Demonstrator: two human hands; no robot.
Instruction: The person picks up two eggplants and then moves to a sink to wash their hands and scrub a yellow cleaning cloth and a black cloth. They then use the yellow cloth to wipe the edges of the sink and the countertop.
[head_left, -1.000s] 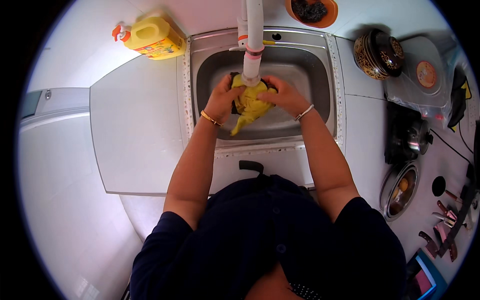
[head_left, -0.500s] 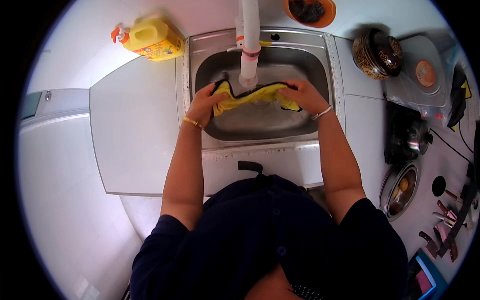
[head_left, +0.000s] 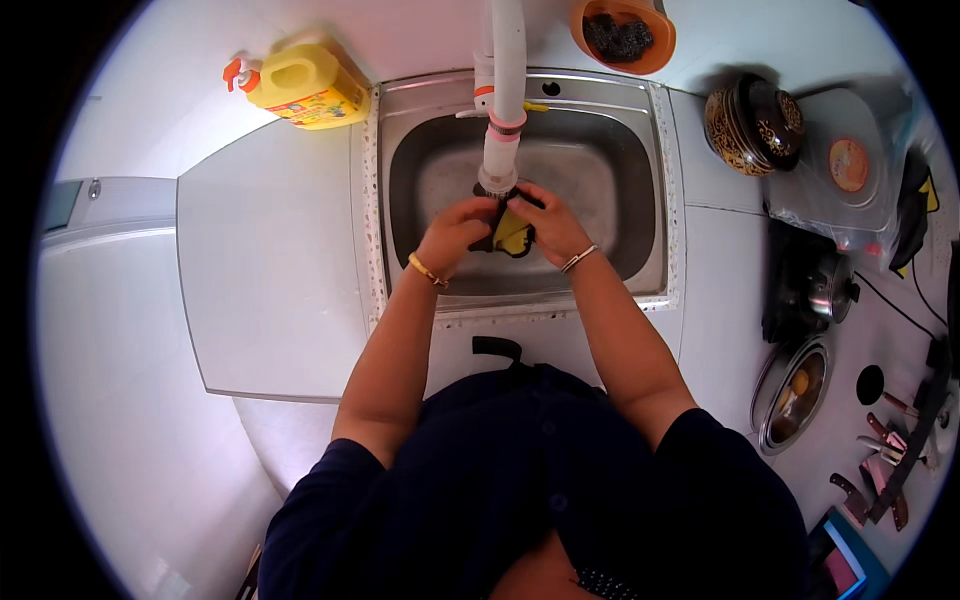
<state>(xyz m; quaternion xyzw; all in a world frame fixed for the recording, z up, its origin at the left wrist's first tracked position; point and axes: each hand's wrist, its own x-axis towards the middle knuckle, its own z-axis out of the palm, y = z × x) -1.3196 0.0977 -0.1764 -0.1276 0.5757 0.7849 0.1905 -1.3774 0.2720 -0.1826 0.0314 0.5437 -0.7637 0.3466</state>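
Observation:
A yellow cleaning cloth with a dark edge (head_left: 514, 236) is bunched between my two hands, just below the mouth of the white tap (head_left: 499, 165). My left hand (head_left: 457, 236) is closed on its left side, fingers curled inward. From the right, my right hand (head_left: 551, 226) grips the other side, its fingertips close to the tap's end. Part of the cloth is hidden behind my fingers. Both hands are over the steel sink (head_left: 600, 160), inside its rim. Whether water is running I cannot make out.
A yellow pump bottle (head_left: 318, 90) stands at the sink's back left corner. Behind the sink, an orange holder (head_left: 655, 50) contains dark scouring pads. To the right are a brown lidded pot (head_left: 750, 125), a small steel pot (head_left: 830, 287), a metal bowl (head_left: 797, 400) and several knives (head_left: 885, 460).
The cloth was stretched wide between my hands; now it is gathered small. My hands have come together under the tap. The view has shifted slightly.

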